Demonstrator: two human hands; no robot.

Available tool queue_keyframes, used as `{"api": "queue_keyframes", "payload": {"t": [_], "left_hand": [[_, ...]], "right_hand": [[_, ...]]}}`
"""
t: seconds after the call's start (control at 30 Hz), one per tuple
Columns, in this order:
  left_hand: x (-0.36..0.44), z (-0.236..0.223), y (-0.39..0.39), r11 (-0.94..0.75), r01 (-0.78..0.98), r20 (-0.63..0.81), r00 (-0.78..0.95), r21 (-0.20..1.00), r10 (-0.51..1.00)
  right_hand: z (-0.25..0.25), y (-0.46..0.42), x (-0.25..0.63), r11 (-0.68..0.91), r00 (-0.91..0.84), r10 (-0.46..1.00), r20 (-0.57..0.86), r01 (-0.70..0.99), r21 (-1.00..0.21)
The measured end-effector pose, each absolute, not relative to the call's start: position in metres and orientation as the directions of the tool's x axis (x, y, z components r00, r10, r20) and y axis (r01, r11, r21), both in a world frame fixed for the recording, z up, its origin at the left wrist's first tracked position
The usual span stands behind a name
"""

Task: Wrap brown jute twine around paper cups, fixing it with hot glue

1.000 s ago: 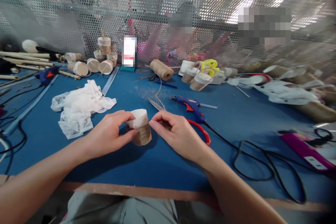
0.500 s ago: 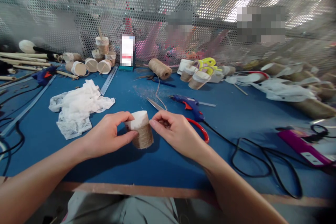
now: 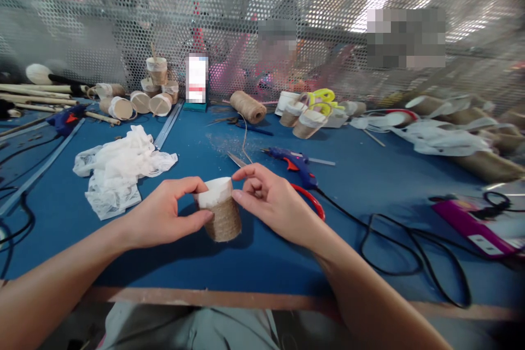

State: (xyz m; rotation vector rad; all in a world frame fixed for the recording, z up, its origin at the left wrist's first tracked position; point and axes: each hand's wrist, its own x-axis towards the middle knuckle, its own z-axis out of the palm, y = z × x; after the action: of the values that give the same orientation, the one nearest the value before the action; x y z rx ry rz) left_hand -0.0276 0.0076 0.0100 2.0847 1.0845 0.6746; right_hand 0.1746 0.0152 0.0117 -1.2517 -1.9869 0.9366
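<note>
A small cup [image 3: 221, 213], white at the top and wound with jute twine lower down, is pinched between thumb and fingers of my left hand [image 3: 168, 216] just above the blue table [image 3: 254, 254]. My right hand [image 3: 273, 202] is beside the cup's right rim, its fingers curled and pinched on the twine strand [image 3: 245, 145]. That strand runs back to a twine spool [image 3: 248, 106]. Scissors with red handles [image 3: 309, 202] lie partly hidden under my right hand.
A blue glue gun [image 3: 297, 163] with a black cord [image 3: 414, 246] lies right of the hands. White lace [image 3: 118, 169] is heaped at the left. Several wrapped cups [image 3: 158, 90], bamboo sticks [image 3: 41, 93], a purple tool [image 3: 471, 221] and a perforated metal screen [image 3: 123, 16] line the back.
The cup has tipped more upright and dropped slightly. My right hand has risen to the cup's rim with the twine.
</note>
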Motion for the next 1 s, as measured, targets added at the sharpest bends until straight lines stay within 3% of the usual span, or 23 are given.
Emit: {"api": "queue_keyframes", "payload": {"t": [0.13,0.67,1.0], "left_hand": [[-0.029,0.009,0.007,-0.407,0.414,0.138,0.544,0.814,0.828],[-0.036,0.008,0.009,-0.337,0.272,0.070,0.677,0.902,0.732],[-0.030,0.010,0.006,-0.341,0.405,0.015,0.626,0.848,0.780]], "right_hand": [[0.013,0.017,0.177,0.287,-0.443,0.892,0.087,0.408,-0.866],[0.022,0.017,0.184,0.188,-0.638,0.765,-0.092,0.358,-0.915],[0.018,0.012,0.177,0.208,-0.577,0.811,-0.094,0.435,-0.876]]}}
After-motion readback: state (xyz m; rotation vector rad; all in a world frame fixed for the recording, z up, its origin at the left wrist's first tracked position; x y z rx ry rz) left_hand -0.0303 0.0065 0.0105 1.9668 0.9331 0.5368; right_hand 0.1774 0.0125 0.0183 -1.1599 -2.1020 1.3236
